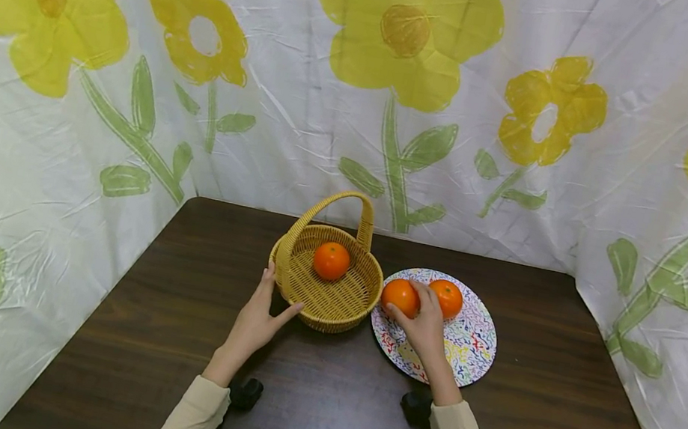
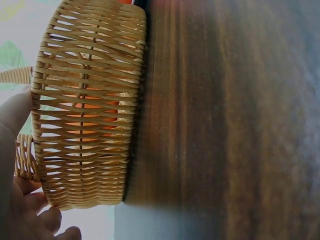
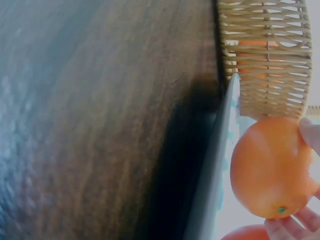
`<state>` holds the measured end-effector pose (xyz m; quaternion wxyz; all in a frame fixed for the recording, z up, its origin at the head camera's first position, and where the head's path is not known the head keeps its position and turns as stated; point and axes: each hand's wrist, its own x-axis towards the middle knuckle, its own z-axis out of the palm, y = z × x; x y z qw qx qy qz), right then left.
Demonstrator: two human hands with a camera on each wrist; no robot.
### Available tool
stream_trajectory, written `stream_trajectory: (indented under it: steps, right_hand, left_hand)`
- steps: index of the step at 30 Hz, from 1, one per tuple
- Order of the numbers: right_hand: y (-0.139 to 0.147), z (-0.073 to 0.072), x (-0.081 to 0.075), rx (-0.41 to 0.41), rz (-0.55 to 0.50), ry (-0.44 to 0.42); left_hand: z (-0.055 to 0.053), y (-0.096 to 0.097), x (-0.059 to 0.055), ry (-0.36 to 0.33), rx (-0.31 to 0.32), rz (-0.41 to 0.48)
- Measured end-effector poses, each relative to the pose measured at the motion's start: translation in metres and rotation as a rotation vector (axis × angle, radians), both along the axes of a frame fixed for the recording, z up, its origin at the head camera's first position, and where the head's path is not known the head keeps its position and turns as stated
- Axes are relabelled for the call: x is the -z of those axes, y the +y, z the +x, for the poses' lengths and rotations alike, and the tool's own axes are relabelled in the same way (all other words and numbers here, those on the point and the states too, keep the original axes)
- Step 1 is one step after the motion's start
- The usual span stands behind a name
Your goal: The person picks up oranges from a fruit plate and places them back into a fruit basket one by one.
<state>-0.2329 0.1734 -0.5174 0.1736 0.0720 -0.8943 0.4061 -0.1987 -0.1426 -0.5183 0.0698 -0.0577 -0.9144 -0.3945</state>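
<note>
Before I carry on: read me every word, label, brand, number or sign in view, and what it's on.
No text can be read in any view.
Plate: small coloured squiggles; too small to tell whether any are letters.
Oranges, basket: no label visible.
Curtain: painted flowers and leaves, no lettering visible.

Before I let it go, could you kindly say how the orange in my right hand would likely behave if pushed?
The orange would probably roll readily, as it looks nearly round. Its smooth, shiny skin may slip slightly against the fingers. With no dents showing, it likely feels firm.
</note>
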Motion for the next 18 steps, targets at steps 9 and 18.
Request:
stream_trajectory:
  steps: [9,18]
  right_hand:
    - [0.0,0.0,-0.004,0.007,0.006,-0.009]
    - [-0.001,0.0,-0.012,0.017,0.005,0.02]
  left_hand:
    - [0.001,0.0,0.0,0.0,0.001,0.002]
    - [-0.001,-0.001,0.002,-0.008,-0.003,-0.016]
